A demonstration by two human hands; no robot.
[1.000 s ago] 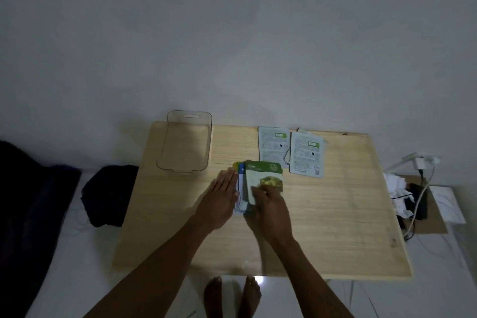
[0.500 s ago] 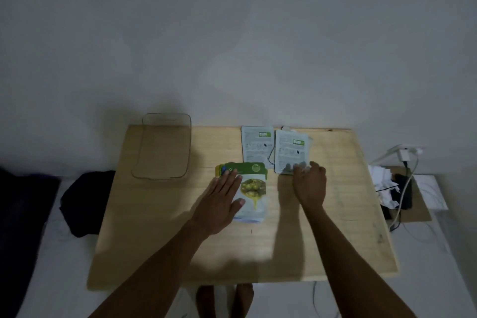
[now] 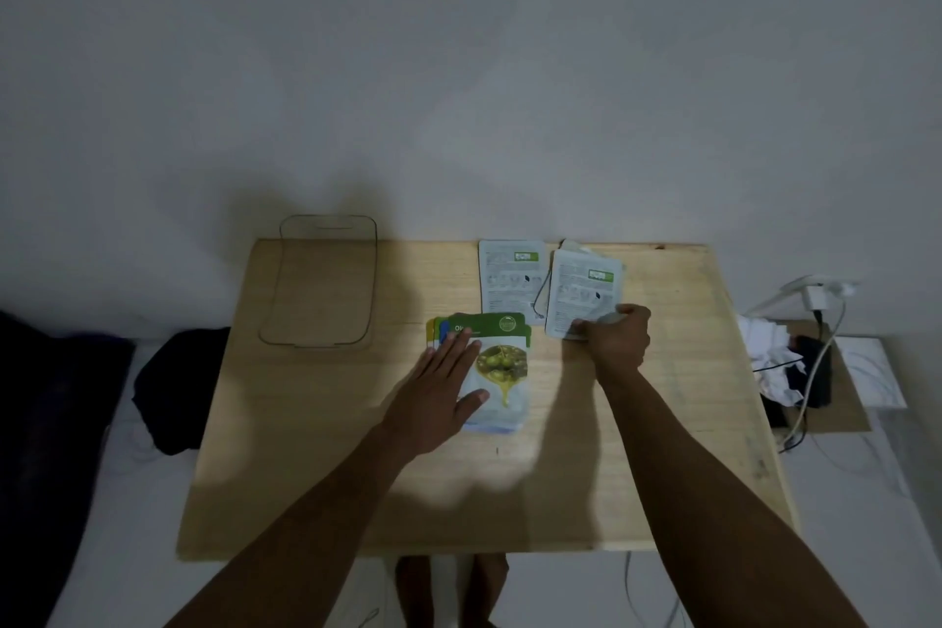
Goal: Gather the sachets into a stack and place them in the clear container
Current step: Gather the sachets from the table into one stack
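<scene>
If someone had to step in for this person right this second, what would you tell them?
Left hand: flat and open, pressing on the fanned stack of sachets mid-table.
Right hand: closed on the near edge of the white sachet, lifting it; at least one more sachet seems to sit beneath it.
Another white sachet lies untouched beside it.
Clear container: far left of the table, holds nothing.
Done: part of the stack. Left: add the white sachets, square up, place all in the container.

left hand (image 3: pixel 442 388) flat on stack (image 3: pixel 497 367), right hand (image 3: pixel 619 339) gripping sachet (image 3: pixel 581 293)
</scene>
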